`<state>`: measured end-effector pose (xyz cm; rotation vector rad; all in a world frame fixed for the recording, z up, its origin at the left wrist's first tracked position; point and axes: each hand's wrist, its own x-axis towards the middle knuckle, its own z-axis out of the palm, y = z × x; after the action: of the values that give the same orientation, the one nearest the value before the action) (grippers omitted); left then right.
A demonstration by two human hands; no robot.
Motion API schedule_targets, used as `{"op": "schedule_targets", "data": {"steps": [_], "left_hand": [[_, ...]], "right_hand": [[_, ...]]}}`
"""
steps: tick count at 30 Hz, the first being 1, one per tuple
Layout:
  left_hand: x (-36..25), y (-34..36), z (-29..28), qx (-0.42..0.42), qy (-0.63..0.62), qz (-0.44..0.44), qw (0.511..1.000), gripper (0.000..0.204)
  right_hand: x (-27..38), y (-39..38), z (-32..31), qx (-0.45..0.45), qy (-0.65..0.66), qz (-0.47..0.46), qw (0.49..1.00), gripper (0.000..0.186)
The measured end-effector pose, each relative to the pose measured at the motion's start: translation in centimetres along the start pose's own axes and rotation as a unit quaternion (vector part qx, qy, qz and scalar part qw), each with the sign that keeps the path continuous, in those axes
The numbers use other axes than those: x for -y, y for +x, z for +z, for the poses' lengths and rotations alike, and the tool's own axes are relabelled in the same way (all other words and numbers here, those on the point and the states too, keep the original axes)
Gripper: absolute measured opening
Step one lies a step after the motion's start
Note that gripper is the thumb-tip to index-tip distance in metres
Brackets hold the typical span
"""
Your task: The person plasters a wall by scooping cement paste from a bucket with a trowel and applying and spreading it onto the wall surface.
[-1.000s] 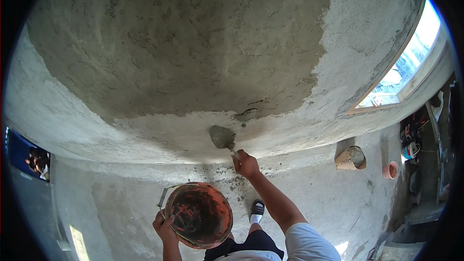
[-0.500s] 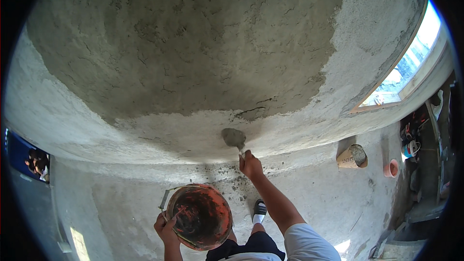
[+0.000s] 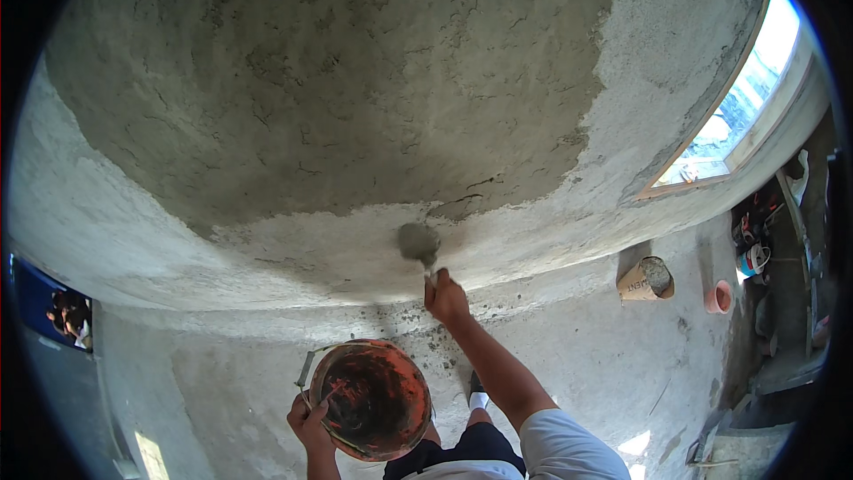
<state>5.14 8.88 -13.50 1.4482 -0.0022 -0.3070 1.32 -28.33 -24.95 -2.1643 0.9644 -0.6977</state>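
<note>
My right hand is closed round the handle of a trowel, whose grey, mortar-coated blade is held up against or close to the wall; contact cannot be made out. Just above the blade runs the lower edge of a dark patch of wet plaster, with short cracks in it. At my lower left, my left hand grips the rim of an orange bucket. The bucket is tilted so that its mouth faces me, and dark residue streaks its inside. Its wire handle hangs at the left side.
A paper sack of grey material stands on the floor by the wall, with a small pinkish bucket right of it. A window is at the upper right. Clutter and boards line the right edge. Grey splatters dot the floor.
My right hand and the trowel have shifted slightly left and up along the wall. The bucket in my left hand has hardly moved. The view has turned a little.
</note>
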Motion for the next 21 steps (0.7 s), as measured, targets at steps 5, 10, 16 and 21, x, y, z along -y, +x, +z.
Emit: {"op": "schedule_targets", "data": {"steps": [5,10,16,21], "left_hand": [[-0.7,0.2,0.8,0.0,0.021,0.006,1.0,0.019],[-0.3,-0.2,0.6,0.006,0.013,0.01,1.0,0.022],[0.4,-0.2,1.7,0.017,0.029,0.003,0.999,0.021],[1.2,-0.4,1.4,0.019,0.022,-0.024,0.999,0.019]], "right_hand": [[-4.9,-4.6,-2.1,0.043,-0.004,0.007,0.999,0.026],[-1.6,1.6,-9.2,-0.123,0.025,-0.011,0.992,0.022],[-4.6,3.3,-7.0,-0.087,-0.007,0.006,0.996,0.027],[-8.1,-2.4,-2.8,-0.004,-0.044,0.044,0.998,0.029]]}}
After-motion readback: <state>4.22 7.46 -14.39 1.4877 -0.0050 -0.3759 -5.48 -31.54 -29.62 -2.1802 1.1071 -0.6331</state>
